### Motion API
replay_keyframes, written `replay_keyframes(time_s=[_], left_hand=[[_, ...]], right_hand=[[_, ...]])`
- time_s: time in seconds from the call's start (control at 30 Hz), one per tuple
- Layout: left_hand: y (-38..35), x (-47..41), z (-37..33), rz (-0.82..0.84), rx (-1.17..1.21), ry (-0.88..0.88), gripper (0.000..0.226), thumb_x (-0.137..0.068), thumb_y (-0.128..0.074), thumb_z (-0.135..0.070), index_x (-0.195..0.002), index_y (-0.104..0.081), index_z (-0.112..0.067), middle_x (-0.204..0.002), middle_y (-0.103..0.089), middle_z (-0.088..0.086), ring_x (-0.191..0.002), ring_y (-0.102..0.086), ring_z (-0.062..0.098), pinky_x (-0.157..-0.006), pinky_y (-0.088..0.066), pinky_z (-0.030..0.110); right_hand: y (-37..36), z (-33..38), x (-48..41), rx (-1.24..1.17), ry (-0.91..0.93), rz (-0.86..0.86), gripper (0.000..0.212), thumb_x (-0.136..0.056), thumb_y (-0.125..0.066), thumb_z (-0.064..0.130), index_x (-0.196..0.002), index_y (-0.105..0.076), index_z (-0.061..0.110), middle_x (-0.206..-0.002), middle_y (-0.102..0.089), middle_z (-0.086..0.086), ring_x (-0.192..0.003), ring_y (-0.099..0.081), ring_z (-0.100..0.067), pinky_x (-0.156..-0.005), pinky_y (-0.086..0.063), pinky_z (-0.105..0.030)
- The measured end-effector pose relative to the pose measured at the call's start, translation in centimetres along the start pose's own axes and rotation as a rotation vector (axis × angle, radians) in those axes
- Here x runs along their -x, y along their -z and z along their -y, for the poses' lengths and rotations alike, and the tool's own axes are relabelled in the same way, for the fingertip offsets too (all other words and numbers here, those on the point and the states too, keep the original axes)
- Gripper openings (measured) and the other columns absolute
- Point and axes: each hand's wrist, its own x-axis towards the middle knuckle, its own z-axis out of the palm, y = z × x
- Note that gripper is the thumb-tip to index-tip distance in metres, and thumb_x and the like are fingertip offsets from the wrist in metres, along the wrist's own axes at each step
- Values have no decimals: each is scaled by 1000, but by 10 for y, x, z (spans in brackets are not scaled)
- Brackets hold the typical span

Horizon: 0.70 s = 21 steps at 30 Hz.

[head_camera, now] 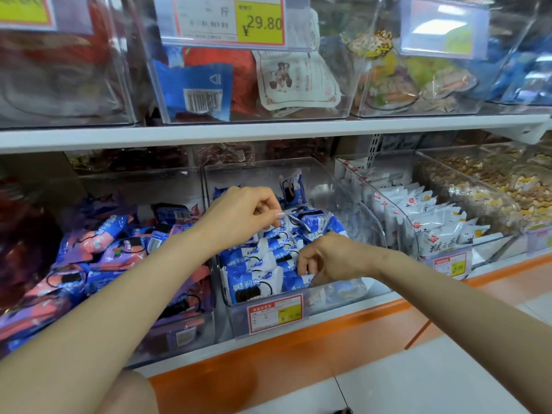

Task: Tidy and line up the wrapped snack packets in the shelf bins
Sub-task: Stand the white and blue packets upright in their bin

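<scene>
I'm facing a white metal shelf board (268, 131) w/ a perforated white upright strip (374, 149) behind it on the right. Below, the bottom ledge has a glossy orange base panel (268, 351) running along its front, angling up to the right. Pale grey floor tiles (433, 377) below that, w/ a thin dark grout line (340, 389). Light is bright & even, glare on a clear plastic tag holder (442, 28) up top right.
</scene>
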Motion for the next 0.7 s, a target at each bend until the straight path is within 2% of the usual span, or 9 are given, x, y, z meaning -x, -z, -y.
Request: replay_keyframes(time_s=[0.13, 0.27, 0.4, 0.6, 0.67, 0.7], left_hand=[[1, 0, -1, 0, -2, 0, 8, -91, -58, -26, -88, -63, -21, -83, -72, -10, -77, -66, 0, -83, -54, 30], [2, 1, 0, -9, 9, -1, 7, -91, -58, -25, -87, -62, -22, -83, -72, -10, -78, -67, 2, -84, -54, 34], [2, 1, 4, -3, 4, 5, 7, -91, -57, -27, -86, -62, -24, -82, -71, -11, -78, -68, 4, -83, -54, 36], [2, 1, 5, -8, -28, 18, 8, -91, -58, -27, -85, -62, -26, -79, -71, -14, -76, -66, 1, -81, -54, 36], [4, 0, 9, -56, -87, 50, 8, -92, -57, -25, -86, -63, -26, -77, -69, -17, -76, -65, -1, -78, -54, 35], [7, -1, 11, -97, -124, 74, 9, -92, -56, -25, -88, -64, -26, -77, -69, -18, -77, -65, 0, -77, -54, 34]], right_hand=[[2, 2, -5, 131, 14, 51, 18, -81, -69, 22, -95, -60, 27, -79, -61, 9, -75, -51, -5, -83, -24, -20], [4, 8, -8, 218, -9, 106, 20, -80, -71, 31, -81, -51, 31, -76, -54, 15, -80, -49, -9, -95, -25, -29], [2, 10, -13, 256, 1, 82, 34, -79, -71, 25, -66, -41, 33, -67, -46, 20, -77, -46, -9, -91, -22, -27], [1, 7, -13, 257, -31, 118, 24, -82, -68, 25, -72, -48, 32, -68, -45, 22, -79, -44, -6, -107, -19, -37], [9, 7, -11, 180, -40, 157, 23, -80, -71, 27, -71, -52, 35, -70, -52, 22, -75, -48, -2, -99, -30, -33], [15, 5, -11, 100, -51, 151, 19, -79, -73, 29, -73, -56, 34, -71, -57, 21, -71, -51, 3, -89, -36, -26]])
